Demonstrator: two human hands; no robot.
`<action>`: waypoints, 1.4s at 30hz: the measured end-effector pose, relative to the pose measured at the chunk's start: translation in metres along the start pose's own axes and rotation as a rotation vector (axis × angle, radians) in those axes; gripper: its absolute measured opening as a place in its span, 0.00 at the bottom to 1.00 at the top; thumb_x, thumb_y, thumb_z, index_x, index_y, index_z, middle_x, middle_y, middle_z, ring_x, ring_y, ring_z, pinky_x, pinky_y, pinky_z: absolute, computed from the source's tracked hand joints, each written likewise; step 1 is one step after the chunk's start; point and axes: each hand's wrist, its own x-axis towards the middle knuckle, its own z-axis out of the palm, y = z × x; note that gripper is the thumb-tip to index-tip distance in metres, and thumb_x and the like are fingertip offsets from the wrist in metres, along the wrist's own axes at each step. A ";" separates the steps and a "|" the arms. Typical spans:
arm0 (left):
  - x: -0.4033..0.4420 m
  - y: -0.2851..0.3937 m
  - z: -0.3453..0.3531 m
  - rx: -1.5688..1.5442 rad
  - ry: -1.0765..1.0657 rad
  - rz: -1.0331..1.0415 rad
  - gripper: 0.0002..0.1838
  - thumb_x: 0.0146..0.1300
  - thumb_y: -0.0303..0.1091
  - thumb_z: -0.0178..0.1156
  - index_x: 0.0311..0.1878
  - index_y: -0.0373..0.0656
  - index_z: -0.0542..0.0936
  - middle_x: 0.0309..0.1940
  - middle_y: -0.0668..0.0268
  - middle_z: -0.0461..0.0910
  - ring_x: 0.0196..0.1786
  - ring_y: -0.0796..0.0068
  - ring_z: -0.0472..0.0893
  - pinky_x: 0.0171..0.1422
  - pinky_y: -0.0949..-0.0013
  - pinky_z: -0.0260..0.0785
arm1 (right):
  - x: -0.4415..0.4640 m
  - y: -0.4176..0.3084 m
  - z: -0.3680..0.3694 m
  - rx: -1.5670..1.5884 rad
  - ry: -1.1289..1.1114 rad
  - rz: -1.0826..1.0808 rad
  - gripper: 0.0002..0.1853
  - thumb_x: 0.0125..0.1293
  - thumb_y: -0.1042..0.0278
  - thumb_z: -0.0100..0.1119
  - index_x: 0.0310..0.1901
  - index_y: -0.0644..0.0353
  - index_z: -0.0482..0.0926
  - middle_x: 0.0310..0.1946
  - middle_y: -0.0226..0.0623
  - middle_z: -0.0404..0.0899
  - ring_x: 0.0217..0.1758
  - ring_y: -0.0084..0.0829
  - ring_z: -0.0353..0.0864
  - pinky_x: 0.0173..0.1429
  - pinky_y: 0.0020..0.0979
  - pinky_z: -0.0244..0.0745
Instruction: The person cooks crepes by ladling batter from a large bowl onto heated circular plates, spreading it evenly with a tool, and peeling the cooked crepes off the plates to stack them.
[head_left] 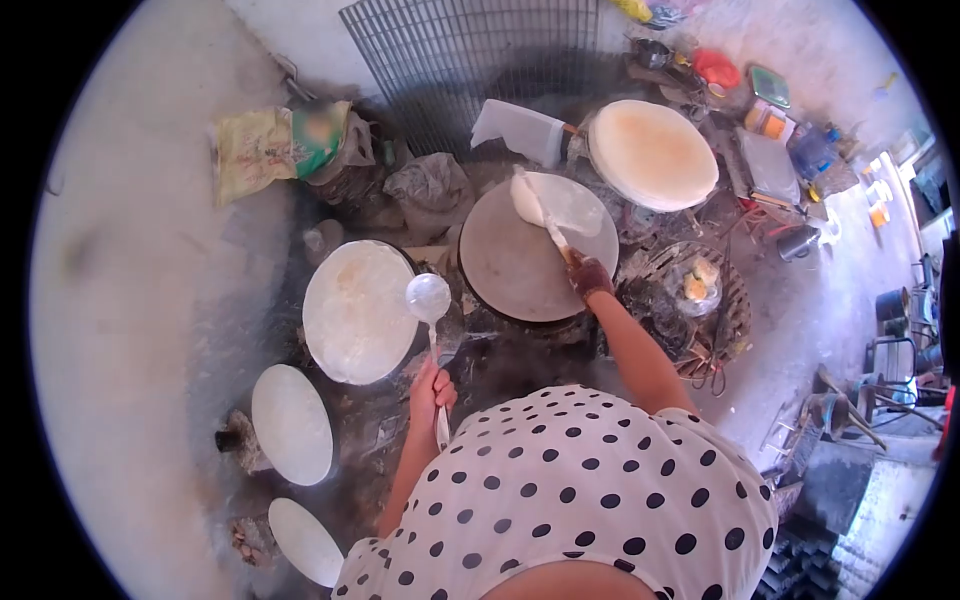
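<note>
My left hand (432,386) is wrapped round the handle of a ladle (428,298), whose pale-coated bowl hangs by the right edge of a batter-covered round griddle (358,315). My right hand (588,275), in a dark brown glove, grips the handle of a batter spreader (530,203). The spreader's white, coated head rests on the far part of the middle griddle (505,262). Wet white batter (577,207) lies to the right of that head, while the nearer griddle surface is bare and grey-brown.
A stack of round flatbreads (655,155) stands at the far right. Two more pale round discs (292,425) are at lower left. A wicker basket (735,310) holds a bagged item. A metal grate (470,60) leans on the back wall, near a yellow-green sack (265,150).
</note>
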 end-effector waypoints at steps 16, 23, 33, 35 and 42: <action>-0.013 -0.025 0.049 -0.083 0.075 -0.025 0.14 0.75 0.37 0.42 0.59 0.49 0.68 0.17 0.78 0.59 0.13 0.88 0.59 0.16 0.79 0.53 | 0.049 0.056 -0.021 0.149 -0.193 -0.212 0.26 0.57 0.56 0.62 0.60 0.44 0.75 0.50 0.45 0.80 0.52 0.40 0.81 0.57 0.36 0.73; -0.022 -0.034 0.055 -0.084 0.089 -0.003 0.16 0.74 0.37 0.43 0.62 0.49 0.67 0.18 0.76 0.59 0.12 0.86 0.59 0.14 0.76 0.54 | 0.060 0.058 -0.046 -0.074 -0.091 -0.245 0.23 0.60 0.57 0.58 0.59 0.48 0.76 0.54 0.42 0.78 0.56 0.39 0.78 0.60 0.35 0.70; -0.030 -0.039 0.066 -0.127 0.175 0.005 0.15 0.74 0.37 0.43 0.61 0.50 0.68 0.18 0.77 0.59 0.13 0.86 0.59 0.15 0.77 0.54 | 0.065 0.057 -0.068 0.182 -0.200 -0.326 0.25 0.58 0.58 0.62 0.58 0.49 0.76 0.53 0.41 0.78 0.54 0.39 0.79 0.59 0.33 0.71; -0.025 -0.043 0.061 -0.114 0.164 0.007 0.15 0.74 0.37 0.43 0.60 0.50 0.69 0.18 0.77 0.60 0.13 0.86 0.59 0.15 0.77 0.54 | 0.065 0.045 -0.061 0.004 -0.227 -0.230 0.27 0.58 0.57 0.62 0.61 0.47 0.73 0.52 0.43 0.79 0.53 0.40 0.80 0.57 0.33 0.72; -0.027 -0.046 0.059 -0.168 0.174 -0.010 0.14 0.73 0.37 0.43 0.58 0.51 0.70 0.18 0.78 0.60 0.13 0.87 0.60 0.16 0.77 0.53 | 0.073 0.060 -0.074 0.072 -0.221 -0.378 0.23 0.57 0.64 0.63 0.56 0.52 0.78 0.50 0.42 0.81 0.49 0.35 0.82 0.55 0.32 0.73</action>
